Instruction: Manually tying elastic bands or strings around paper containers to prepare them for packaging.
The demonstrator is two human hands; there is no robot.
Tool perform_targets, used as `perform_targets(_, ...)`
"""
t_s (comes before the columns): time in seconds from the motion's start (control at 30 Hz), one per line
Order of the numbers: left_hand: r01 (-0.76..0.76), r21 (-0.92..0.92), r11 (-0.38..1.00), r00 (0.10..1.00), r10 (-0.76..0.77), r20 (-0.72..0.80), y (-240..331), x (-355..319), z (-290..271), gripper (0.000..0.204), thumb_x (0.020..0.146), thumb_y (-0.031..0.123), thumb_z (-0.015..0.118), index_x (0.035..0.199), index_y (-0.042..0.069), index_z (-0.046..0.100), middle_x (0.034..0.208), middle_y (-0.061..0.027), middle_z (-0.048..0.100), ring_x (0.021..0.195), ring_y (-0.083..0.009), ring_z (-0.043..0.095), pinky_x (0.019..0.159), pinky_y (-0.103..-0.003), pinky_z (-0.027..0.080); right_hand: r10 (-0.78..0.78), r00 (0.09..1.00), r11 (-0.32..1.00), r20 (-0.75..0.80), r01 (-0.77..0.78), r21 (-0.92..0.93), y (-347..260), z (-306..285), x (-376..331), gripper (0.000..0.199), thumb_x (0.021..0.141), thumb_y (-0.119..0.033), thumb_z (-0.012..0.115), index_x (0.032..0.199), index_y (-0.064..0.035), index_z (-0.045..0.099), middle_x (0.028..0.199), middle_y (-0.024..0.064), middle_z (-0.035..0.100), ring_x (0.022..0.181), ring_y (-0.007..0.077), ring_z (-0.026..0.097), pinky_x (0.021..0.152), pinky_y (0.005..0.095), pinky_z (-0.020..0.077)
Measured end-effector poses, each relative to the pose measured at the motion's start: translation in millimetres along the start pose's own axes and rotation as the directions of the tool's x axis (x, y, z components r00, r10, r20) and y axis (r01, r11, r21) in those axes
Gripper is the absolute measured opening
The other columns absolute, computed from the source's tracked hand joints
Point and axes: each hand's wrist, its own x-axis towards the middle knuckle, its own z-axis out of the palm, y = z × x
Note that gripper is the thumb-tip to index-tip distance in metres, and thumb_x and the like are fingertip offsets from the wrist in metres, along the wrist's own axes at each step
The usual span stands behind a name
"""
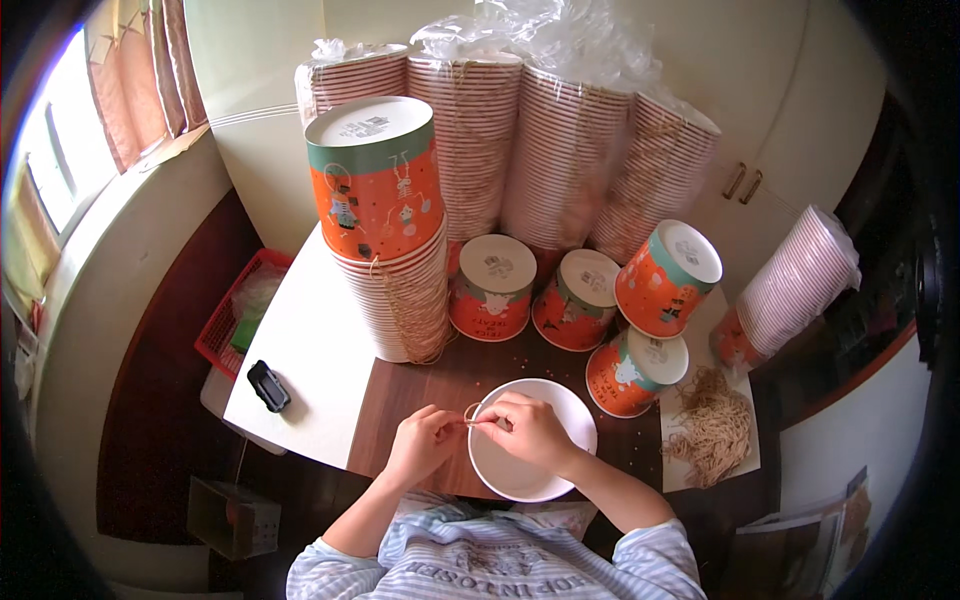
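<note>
At the near edge of the dark wooden table [470,375], both hands meet over a white paper bucket [545,470]. The left hand [420,445] and right hand [530,430] pinch a thin tan string loop [470,413] at the bucket's rim, as far as I can tell. A tall stack of orange buckets [385,225] stands beyond, and a pile of strings [715,425] lies to the right.

Blue-and-white striped top, sleeves [335,560] pushed up near elbows, forearms bare; dark lettering on chest, possibly printed.
</note>
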Motion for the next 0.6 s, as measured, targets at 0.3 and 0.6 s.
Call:
perform_targets(0.3,-0.074,-0.049,0.996,0.973,0.061,-0.223,0.4,2.0,-2.7,0.017,0.067,0.004,0.066,0.084,0.004,0.063,0.068,-0.0075,0.059,0.054,-0.0144,0.055,0.051,-0.023,0.045,0.013,1.0,0.999,-0.009,-0.013,0.031,1.6,-0.3,0.3,0.008,0.074,-0.009,0.062,0.08,-0.0039,0.063,0.074,0.0052,0.058,0.06,0.0153,0.057,0.051,0.0256,0.0449)
perform_targets(0.6,-0.058,-0.258,0.964,0.985,0.013,-0.172,0.7,7.2,5.2,0.015,0.07,-0.001,0.062,0.084,0.002,0.062,0.07,-0.0061,0.06,0.056,-0.0084,0.054,0.051,-0.02,0.044,0.008,1.0,0.999,-0.013,-0.007,0.04,4.1,-0.9,1.7,0.009,0.073,-0.007,0.061,0.081,-0.0031,0.062,0.075,0.0064,0.059,0.061,0.0156,0.058,0.051,0.0256,0.0453)
